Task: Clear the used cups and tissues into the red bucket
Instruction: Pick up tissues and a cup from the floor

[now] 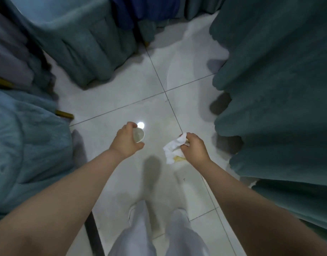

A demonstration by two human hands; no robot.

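- left hand (126, 139) curls its fingers round a small translucent plastic cup (138, 134), held out over the pale tiled floor (122, 93).
- right hand (193, 147) pinches a crumpled white tissue with a yellow stain (172, 151), which hangs below it.
- teal fabric-covered chairs (275, 89) stand on both sides.

No text, label, brand, number or sign can be read anywhere in the view. The cup (138, 134), the tissue (172, 149), the draped cloths and the floor tiles all show plain surfaces with no lettering.
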